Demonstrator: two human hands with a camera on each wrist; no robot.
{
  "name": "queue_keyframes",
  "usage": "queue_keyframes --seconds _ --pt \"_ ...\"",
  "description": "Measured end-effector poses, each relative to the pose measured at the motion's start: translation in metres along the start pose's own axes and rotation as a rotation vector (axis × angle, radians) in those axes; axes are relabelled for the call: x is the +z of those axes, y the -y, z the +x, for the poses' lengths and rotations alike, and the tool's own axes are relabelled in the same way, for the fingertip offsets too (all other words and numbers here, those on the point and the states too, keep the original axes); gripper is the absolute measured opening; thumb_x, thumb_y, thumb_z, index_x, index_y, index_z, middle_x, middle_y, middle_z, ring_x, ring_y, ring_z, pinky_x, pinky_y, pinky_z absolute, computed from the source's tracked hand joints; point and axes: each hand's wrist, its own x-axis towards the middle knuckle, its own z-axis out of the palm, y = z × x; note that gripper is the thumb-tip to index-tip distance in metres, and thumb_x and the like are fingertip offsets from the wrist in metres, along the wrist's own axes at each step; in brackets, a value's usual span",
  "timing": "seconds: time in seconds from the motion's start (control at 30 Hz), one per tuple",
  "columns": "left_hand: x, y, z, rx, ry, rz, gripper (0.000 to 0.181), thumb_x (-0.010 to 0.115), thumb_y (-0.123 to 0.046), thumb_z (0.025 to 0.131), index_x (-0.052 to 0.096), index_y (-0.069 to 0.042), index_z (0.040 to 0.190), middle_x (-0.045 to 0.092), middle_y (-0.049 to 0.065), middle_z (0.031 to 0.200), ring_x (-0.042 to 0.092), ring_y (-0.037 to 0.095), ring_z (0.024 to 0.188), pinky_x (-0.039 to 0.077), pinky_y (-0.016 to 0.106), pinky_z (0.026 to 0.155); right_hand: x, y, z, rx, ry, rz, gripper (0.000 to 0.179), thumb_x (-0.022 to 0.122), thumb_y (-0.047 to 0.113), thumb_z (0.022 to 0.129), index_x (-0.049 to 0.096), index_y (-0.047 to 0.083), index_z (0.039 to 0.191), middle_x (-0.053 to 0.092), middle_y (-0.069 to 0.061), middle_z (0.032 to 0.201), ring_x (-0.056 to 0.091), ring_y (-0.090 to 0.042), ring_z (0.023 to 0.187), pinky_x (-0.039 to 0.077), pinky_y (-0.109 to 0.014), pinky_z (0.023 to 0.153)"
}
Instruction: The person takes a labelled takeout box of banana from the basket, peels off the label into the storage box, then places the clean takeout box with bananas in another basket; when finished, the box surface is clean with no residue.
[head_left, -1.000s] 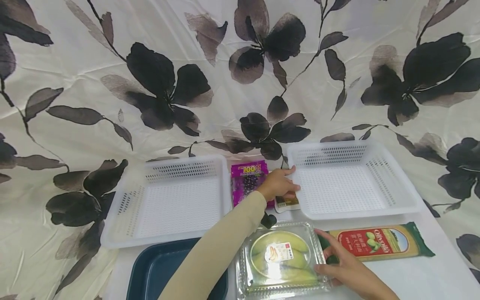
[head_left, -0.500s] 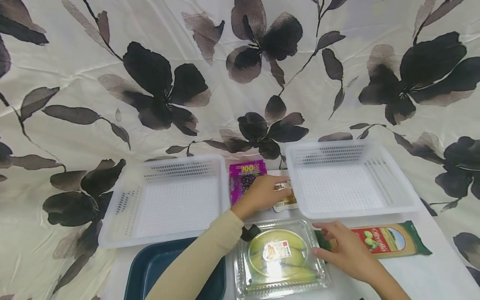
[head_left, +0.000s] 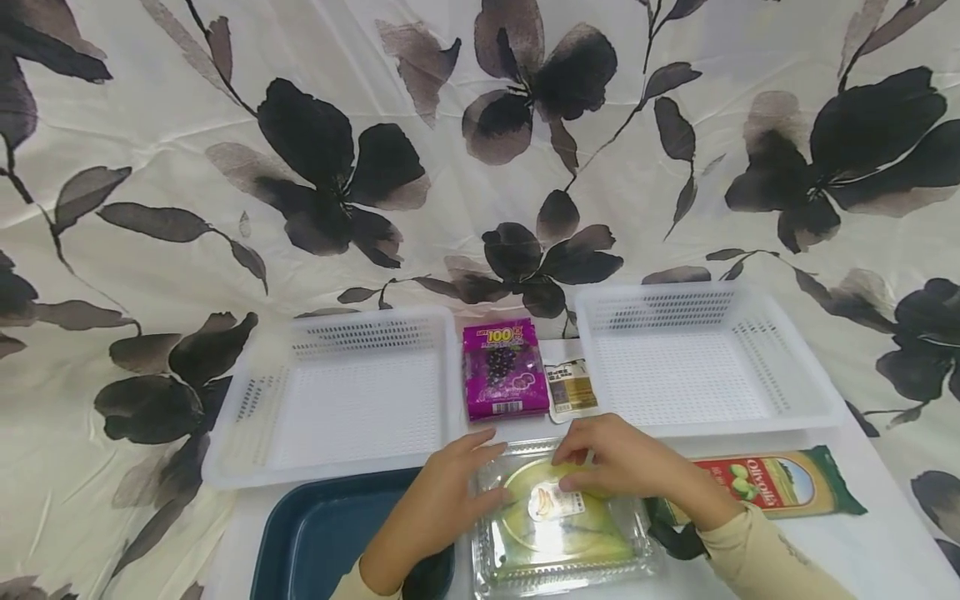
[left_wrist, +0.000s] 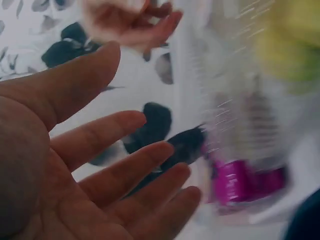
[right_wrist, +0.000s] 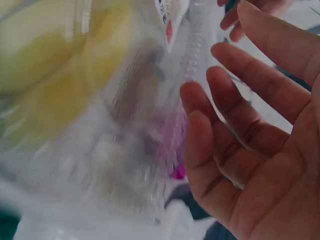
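Observation:
A clear plastic clamshell box (head_left: 566, 554) of yellow-green fruit, probably bananas, lies at the front of the table. My left hand (head_left: 446, 492) is over its left edge, fingers spread and straight. Over the upper right part of the lid hangs my right hand (head_left: 622, 462), its fingers slightly bent, with nothing between them. Contact with the lid cannot be made out. In the right wrist view the box (right_wrist: 65, 70) appears beside the loosely bent fingers (right_wrist: 250, 115). The left wrist view shows that palm bare. Behind the box lie a purple grape-candy bag (head_left: 506, 387) and a small brown-and-white packet (head_left: 573, 387).
White perforated baskets stand at the back left (head_left: 360, 408) and back right (head_left: 682, 367). A dark blue tray (head_left: 322, 533) sits at front left. To the right lies a pasta packet (head_left: 780, 483), partly behind the right forearm. Floral cloth (head_left: 450, 167) hangs behind.
My left hand has come back from the small packet by the right basket to the box's left side. My right hand has moved from the box's right edge to above its lid.

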Motion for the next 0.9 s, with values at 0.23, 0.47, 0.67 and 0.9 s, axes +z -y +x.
queue_keyframes --seconds 0.23,0.47,0.67,0.9 --pt "0.022 0.009 -0.014 -0.005 0.043 -0.005 0.075 0.082 -0.039 0.085 0.054 -0.009 0.148 0.042 0.011 0.161 0.042 0.036 0.146 0.045 0.059 0.111 0.009 0.000 0.029 -0.018 0.124 0.005 0.022 0.086 0.029 0.080 0.080 0.015 0.096 0.069 0.008 0.082 0.057 0.001 0.071 0.050 -0.015 0.067" --pt "0.031 0.015 -0.015 -0.035 0.030 -0.033 0.078 0.085 -0.040 0.081 0.056 -0.008 0.147 0.039 0.012 0.163 0.039 0.036 0.148 0.046 0.058 0.111 0.015 0.004 0.042 0.104 0.168 0.053 0.018 0.090 0.025 0.073 0.080 0.021 0.087 0.063 0.014 0.071 0.054 0.004 0.059 0.049 -0.018 0.061" --pt "0.033 0.016 -0.012 -0.020 0.023 0.000 0.080 0.088 -0.036 0.079 0.056 -0.003 0.145 0.039 0.013 0.162 0.044 0.034 0.145 0.049 0.051 0.109 0.017 0.006 0.044 0.195 0.192 0.038 0.018 0.092 0.024 0.068 0.077 0.027 0.077 0.058 0.018 0.067 0.053 0.000 0.065 0.048 -0.022 0.063" --pt "0.032 0.024 -0.004 0.012 0.027 -0.014 0.079 0.088 -0.032 0.079 0.057 0.001 0.143 0.040 0.014 0.161 0.048 0.033 0.142 0.053 0.045 0.106 0.022 0.011 0.046 0.255 0.162 -0.060 0.024 0.093 0.020 0.066 0.072 0.028 0.071 0.056 0.017 0.066 0.052 -0.003 0.065 0.045 -0.024 0.061"
